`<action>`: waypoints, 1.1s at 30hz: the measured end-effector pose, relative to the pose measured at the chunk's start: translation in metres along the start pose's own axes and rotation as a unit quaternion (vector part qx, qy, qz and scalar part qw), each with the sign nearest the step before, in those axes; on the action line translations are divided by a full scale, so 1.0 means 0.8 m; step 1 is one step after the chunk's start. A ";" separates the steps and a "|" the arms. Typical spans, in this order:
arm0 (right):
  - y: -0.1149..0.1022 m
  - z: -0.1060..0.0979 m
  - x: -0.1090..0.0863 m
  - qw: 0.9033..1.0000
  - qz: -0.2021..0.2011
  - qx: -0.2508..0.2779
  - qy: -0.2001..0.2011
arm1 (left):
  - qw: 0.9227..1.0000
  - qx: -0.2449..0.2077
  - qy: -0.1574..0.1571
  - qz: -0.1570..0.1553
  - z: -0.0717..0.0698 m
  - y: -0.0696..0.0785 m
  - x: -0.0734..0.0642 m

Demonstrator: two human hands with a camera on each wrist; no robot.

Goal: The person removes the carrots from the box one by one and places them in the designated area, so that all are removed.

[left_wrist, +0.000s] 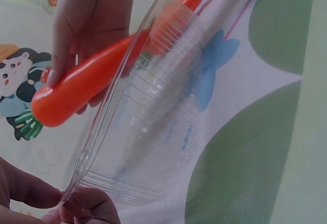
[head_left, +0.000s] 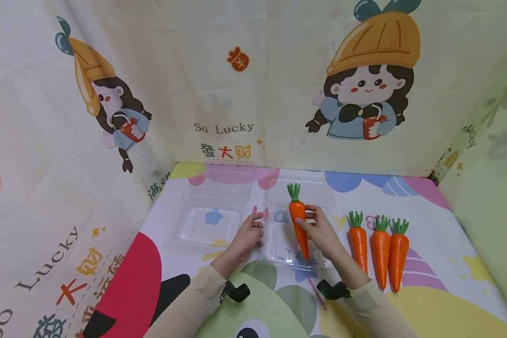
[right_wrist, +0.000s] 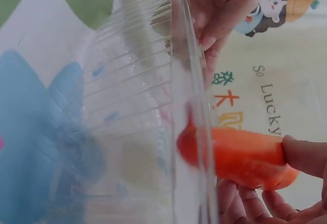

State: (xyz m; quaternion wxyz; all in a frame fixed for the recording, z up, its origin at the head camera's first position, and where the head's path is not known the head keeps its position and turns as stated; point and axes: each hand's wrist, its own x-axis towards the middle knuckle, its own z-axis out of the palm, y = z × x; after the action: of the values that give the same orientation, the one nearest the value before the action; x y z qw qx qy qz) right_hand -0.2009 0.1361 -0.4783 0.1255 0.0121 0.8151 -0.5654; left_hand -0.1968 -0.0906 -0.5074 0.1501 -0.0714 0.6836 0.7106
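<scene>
My right hand (head_left: 322, 233) holds an orange carrot (head_left: 296, 220) with a green top, thumb on one side and fingers on the other. The carrot hangs over a clear plastic box (head_left: 274, 257), tip toward me and green stub pointing away. At the box's left edge is my left hand (head_left: 246, 238); in the left wrist view its thumb and fingers (left_wrist: 87, 199) pinch the rim. The right wrist view shows the carrot (right_wrist: 245, 157) above the box's ribbed wall (right_wrist: 138, 70). The box's lid (head_left: 297, 188) lies folded back behind it.
Three more carrots, a left one (head_left: 357, 244), a middle one (head_left: 380, 253) and a right one (head_left: 399, 256), lie right of my right forearm. Another open clear box (head_left: 179, 227) stands to the left. A printed cloth wall (head_left: 279, 94) closes off the table's back.
</scene>
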 end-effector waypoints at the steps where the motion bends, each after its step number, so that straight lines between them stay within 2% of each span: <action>1: 0.000 -0.001 0.001 1.000 0.004 0.009 0.000 | 1.000 0.000 0.000 0.000 0.000 0.000 0.000; 11: -0.003 -0.009 0.003 0.996 0.052 0.073 -0.017 | 1.000 0.005 0.000 0.000 0.002 0.000 0.002; 21: -0.003 -0.015 0.003 0.991 0.049 0.122 -0.031 | 1.000 0.000 0.001 -0.002 0.005 0.004 -0.001; 33: -0.006 -0.022 -0.001 0.991 0.053 0.115 -0.035 | 1.000 -0.002 0.006 -0.005 0.008 0.005 -0.002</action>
State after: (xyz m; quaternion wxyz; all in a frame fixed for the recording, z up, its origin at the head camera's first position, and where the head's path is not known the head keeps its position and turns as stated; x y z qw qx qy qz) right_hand -0.2045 0.1508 -0.4675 0.1811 0.0497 0.7380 -0.6482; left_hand -0.1963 -0.0845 -0.5027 0.1488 -0.0793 0.6831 0.7106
